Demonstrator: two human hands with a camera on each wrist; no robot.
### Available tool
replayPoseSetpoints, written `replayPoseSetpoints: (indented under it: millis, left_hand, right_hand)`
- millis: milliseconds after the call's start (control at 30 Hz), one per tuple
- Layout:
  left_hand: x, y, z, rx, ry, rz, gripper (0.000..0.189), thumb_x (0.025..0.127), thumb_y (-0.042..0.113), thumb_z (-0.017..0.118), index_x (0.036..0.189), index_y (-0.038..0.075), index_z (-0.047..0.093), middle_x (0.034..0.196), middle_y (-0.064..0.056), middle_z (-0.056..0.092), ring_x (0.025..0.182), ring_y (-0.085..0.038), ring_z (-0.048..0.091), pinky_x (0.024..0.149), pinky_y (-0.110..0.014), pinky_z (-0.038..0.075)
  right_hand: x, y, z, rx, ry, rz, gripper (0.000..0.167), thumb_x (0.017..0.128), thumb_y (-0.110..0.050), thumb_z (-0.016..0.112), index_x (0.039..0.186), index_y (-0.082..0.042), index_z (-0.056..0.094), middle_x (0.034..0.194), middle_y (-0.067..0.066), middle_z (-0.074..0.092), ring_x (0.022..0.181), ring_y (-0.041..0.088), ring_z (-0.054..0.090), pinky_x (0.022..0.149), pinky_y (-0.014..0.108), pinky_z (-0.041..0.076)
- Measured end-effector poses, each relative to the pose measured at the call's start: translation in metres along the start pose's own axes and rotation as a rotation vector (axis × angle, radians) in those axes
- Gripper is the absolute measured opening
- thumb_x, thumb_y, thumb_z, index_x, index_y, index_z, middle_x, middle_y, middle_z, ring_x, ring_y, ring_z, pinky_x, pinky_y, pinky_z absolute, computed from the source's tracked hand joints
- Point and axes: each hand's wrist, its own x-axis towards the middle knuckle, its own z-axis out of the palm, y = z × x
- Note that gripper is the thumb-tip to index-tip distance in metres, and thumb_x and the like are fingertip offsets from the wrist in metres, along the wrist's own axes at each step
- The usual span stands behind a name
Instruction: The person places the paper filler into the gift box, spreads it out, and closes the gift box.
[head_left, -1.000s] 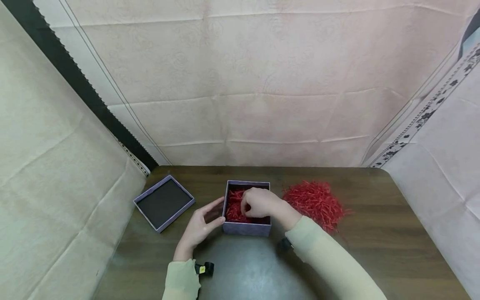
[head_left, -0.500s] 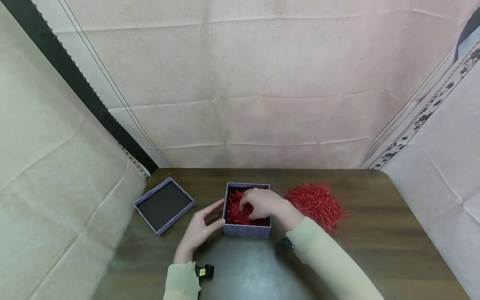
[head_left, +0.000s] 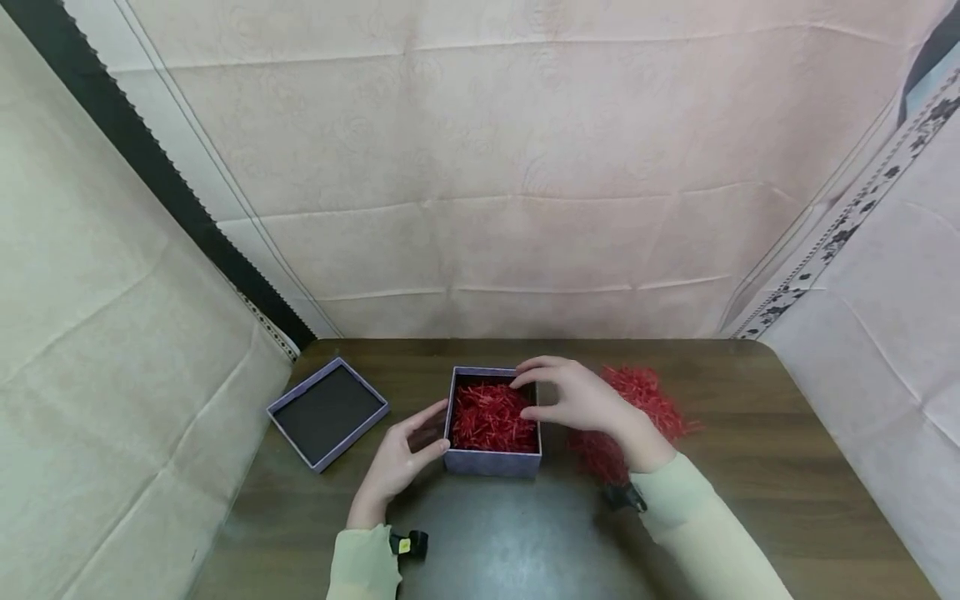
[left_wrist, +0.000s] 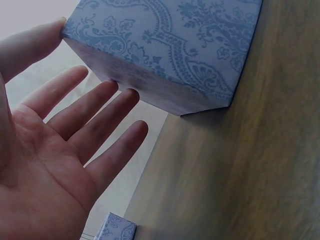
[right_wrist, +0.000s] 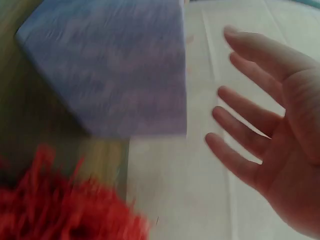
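A lavender patterned box stands at the table's middle, with red shredded paper spread inside its dark interior. My left hand steadies the box from the left, fingers extended. In the left wrist view the thumb tip is at a corner of the box and some fingertips meet its side. Over the box's right rim, my right hand has its fingers apart and nothing between them. Behind the right hand and wrist lies a loose pile of red shredded paper, partly covered by them.
The box's lid lies inside-up at the left of the table, its dark inner face showing. A wooden table runs beneath everything. Pale cloth hangs behind it and on both sides.
My right hand has lifted out of the box and moved right, its fingers spreading. The red shreds inside now show in full. My left hand has stayed at the box's left side.
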Motion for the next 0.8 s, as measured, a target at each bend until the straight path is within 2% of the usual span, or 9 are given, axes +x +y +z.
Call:
replayPoseSetpoints:
  millis: [67, 167, 200, 367, 433, 500, 667, 800]
  left_hand:
    - [0.0, 0.0, 0.0, -0.002, 0.0, 0.002, 0.061, 0.098, 0.003, 0.076, 0.156, 0.009, 0.057, 0.151, -0.013, 0.061, 0.138, -0.038, 0.059, 0.112, -0.062, 0.046]
    - [0.0, -0.002, -0.001, -0.003, 0.0, 0.008, 0.06, 0.099, 0.003, 0.075, 0.156, 0.009, 0.056, 0.151, -0.014, 0.061, 0.137, -0.039, 0.058, 0.112, -0.063, 0.046]
    - [0.0, -0.003, -0.001, -0.004, -0.003, 0.012, 0.06, 0.099, 0.003, 0.075, 0.156, 0.008, 0.056, 0.151, -0.014, 0.061, 0.137, -0.039, 0.058, 0.112, -0.063, 0.046]
    - [-0.001, -0.002, -0.001, -0.005, -0.002, 0.013, 0.06, 0.099, 0.004, 0.076, 0.156, 0.008, 0.056, 0.15, -0.014, 0.062, 0.137, -0.037, 0.059, 0.111, -0.063, 0.046]
    - [-0.002, -0.001, -0.001, -0.003, 0.001, 0.009, 0.061, 0.098, 0.003, 0.076, 0.156, 0.008, 0.056, 0.15, -0.015, 0.062, 0.137, -0.037, 0.059, 0.111, -0.063, 0.046]
    - [-0.002, -0.001, -0.001, 0.001, 0.003, 0.005, 0.061, 0.099, 0.002, 0.076, 0.156, 0.008, 0.056, 0.15, -0.015, 0.062, 0.137, -0.037, 0.059, 0.111, -0.063, 0.046]
    - [-0.002, -0.001, -0.002, -0.006, 0.011, -0.003, 0.061, 0.098, 0.001, 0.075, 0.155, 0.008, 0.057, 0.149, -0.015, 0.063, 0.136, -0.038, 0.06, 0.111, -0.063, 0.046]
    - [-0.002, -0.001, 0.0, -0.011, 0.004, -0.006, 0.061, 0.098, 0.001, 0.076, 0.155, 0.009, 0.057, 0.15, -0.015, 0.062, 0.137, -0.038, 0.059, 0.111, -0.064, 0.046]
  right_hand:
    - [-0.011, 0.01, -0.005, 0.012, 0.065, 0.025, 0.04, 0.094, -0.035, 0.086, 0.131, -0.024, 0.076, 0.149, 0.006, 0.062, 0.121, 0.029, 0.067, 0.097, 0.05, 0.057]
    - [-0.028, 0.026, -0.01, 0.009, 0.156, 0.069, 0.04, 0.093, -0.037, 0.087, 0.13, -0.027, 0.076, 0.148, 0.004, 0.062, 0.122, 0.029, 0.066, 0.098, 0.051, 0.056]
    - [-0.034, 0.031, -0.011, 0.001, 0.179, 0.086, 0.041, 0.092, -0.036, 0.088, 0.13, -0.027, 0.076, 0.148, 0.004, 0.063, 0.133, 0.031, 0.06, 0.105, 0.055, 0.052]
    - [-0.059, 0.052, -0.018, -0.033, 0.23, 0.171, 0.046, 0.093, -0.04, 0.086, 0.135, -0.025, 0.074, 0.151, 0.009, 0.06, 0.143, 0.036, 0.05, 0.114, 0.065, 0.042]
    - [-0.068, 0.059, -0.019, -0.049, 0.218, 0.22, 0.056, 0.091, -0.045, 0.087, 0.141, -0.025, 0.071, 0.156, 0.012, 0.055, 0.147, 0.039, 0.045, 0.114, 0.07, 0.04]
    - [-0.077, 0.067, -0.02, -0.074, 0.182, 0.26, 0.074, 0.085, -0.049, 0.09, 0.149, -0.026, 0.063, 0.161, 0.016, 0.047, 0.15, 0.044, 0.038, 0.113, 0.076, 0.035]
    - [-0.093, 0.087, -0.011, -0.153, 0.041, 0.306, 0.121, 0.061, -0.055, 0.103, 0.164, -0.033, 0.043, 0.168, 0.02, 0.031, 0.155, 0.051, 0.023, 0.109, 0.088, 0.025]
    - [-0.102, 0.097, 0.002, -0.172, -0.058, 0.318, 0.135, 0.049, -0.055, 0.106, 0.165, -0.036, 0.039, 0.17, 0.017, 0.027, 0.155, 0.051, 0.018, 0.104, 0.09, 0.028]
